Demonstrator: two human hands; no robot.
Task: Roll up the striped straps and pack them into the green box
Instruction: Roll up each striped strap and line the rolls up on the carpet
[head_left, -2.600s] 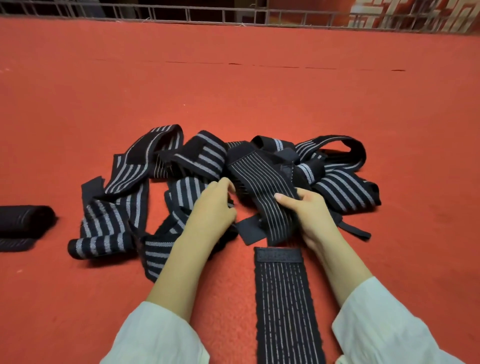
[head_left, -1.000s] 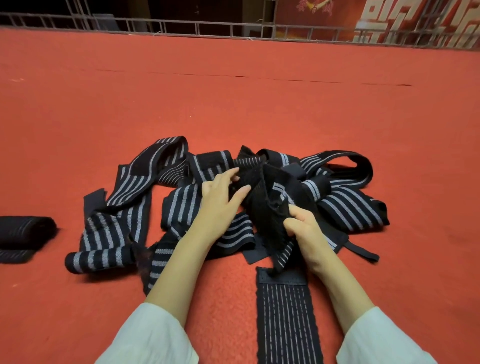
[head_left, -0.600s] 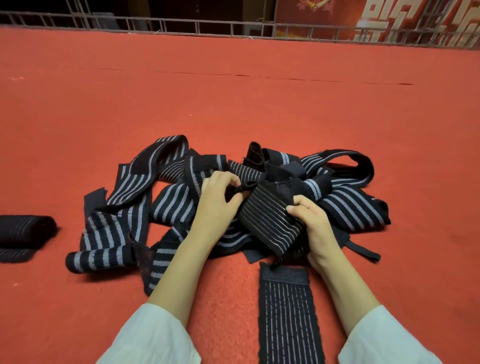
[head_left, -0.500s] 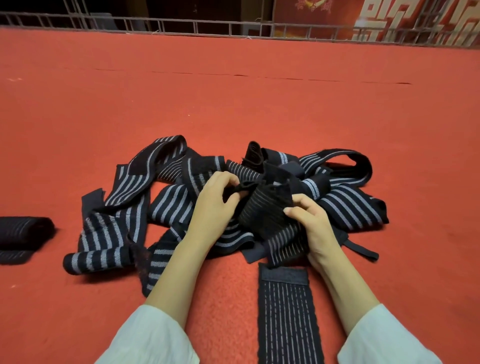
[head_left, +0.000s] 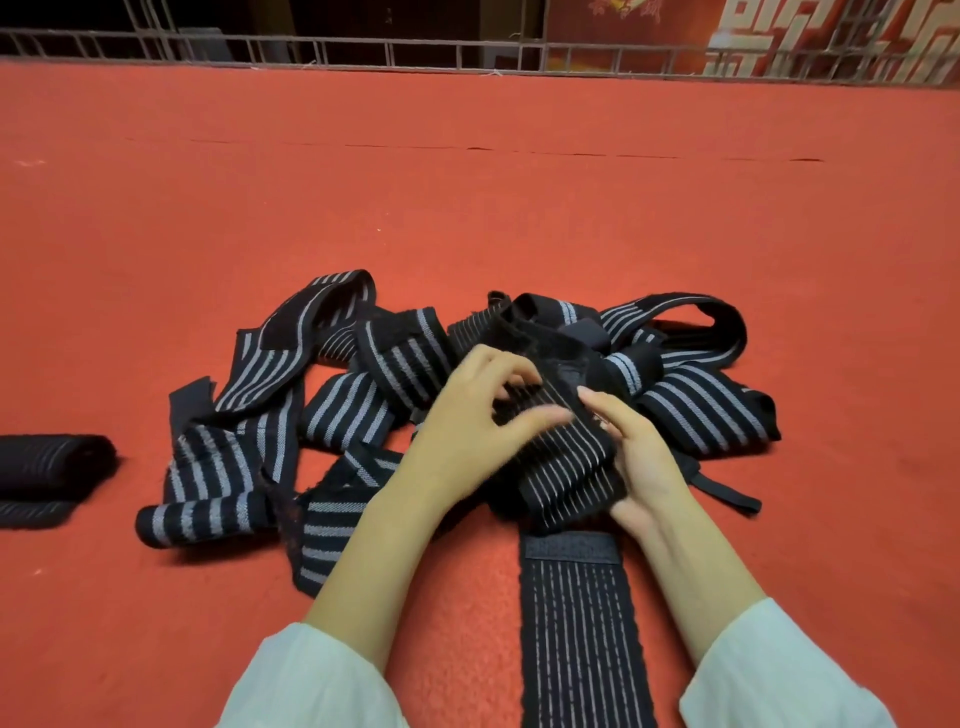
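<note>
A tangled heap of black straps with grey stripes (head_left: 332, 415) lies on the red surface. In front of it both hands grip a thin-striped strap roll (head_left: 563, 457). My left hand (head_left: 467, 431) curls over the roll's left side, fingers blurred. My right hand (head_left: 641, 457) holds its right end, fingers on top. The unrolled tail of this strap (head_left: 582, 634) runs flat toward me, with a velcro patch at the roll. A finished black roll (head_left: 49, 462) lies at the far left. No green box is in view.
The red felt surface (head_left: 519, 208) stretches far behind the heap. A metal railing (head_left: 467, 52) runs along its far edge. A loose thin black strap end (head_left: 727, 493) sticks out to the right of my right hand.
The strap between my hands has gone from a loose fold to a tighter roll. My hands turned it and shifted slightly toward me; the heap stayed put.
</note>
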